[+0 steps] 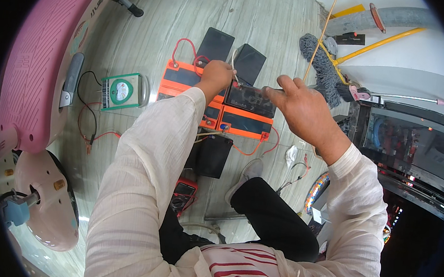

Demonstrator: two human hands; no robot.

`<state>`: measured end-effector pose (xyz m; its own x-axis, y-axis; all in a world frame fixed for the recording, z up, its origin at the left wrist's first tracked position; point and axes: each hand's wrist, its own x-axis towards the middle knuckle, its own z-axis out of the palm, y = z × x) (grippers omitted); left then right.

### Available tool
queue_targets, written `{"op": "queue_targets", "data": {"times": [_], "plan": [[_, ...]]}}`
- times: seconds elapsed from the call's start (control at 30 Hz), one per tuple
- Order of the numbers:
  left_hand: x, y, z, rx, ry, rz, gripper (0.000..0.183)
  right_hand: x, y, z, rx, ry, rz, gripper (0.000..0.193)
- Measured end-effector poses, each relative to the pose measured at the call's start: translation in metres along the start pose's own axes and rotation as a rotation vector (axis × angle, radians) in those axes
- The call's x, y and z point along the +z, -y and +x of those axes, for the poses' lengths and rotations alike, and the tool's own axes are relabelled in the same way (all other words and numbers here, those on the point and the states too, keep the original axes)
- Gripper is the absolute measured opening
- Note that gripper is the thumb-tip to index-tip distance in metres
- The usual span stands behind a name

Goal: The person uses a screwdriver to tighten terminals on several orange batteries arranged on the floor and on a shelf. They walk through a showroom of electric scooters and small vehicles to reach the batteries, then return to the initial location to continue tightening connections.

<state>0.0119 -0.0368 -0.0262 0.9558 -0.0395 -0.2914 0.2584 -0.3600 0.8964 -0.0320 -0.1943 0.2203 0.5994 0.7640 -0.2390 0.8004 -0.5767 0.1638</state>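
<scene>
My left hand (217,77) is closed at the near end of a thin pale wire (233,59), over a terminal of a black battery (250,99). My right hand (308,113) has its fingers bent together just right of that battery; what they hold is hard to make out. Orange-and-black batteries (244,123) stand against it in a block, several with red leads on their terminals. Behind them are two plain black batteries (216,44), (250,63). Another black battery (214,156) stands on the near side, beside pale wires.
A green-framed meter or charger (121,91) with clip leads lies left on the tiled floor. A red multimeter (183,195) is near my legs. A pink scooter body (50,49) fills the left. A grey mop (319,68) and a glass-fronted dark cabinet (412,146) stand right.
</scene>
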Motion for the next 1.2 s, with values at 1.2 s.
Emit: {"op": "queue_targets", "data": {"times": [1.2], "plan": [[-0.159, -0.242, -0.178, -0.08, -0.006, -0.927, 0.028, 0.008, -0.004, 0.022, 0.654, -0.083, 0.622, 0.044]]}}
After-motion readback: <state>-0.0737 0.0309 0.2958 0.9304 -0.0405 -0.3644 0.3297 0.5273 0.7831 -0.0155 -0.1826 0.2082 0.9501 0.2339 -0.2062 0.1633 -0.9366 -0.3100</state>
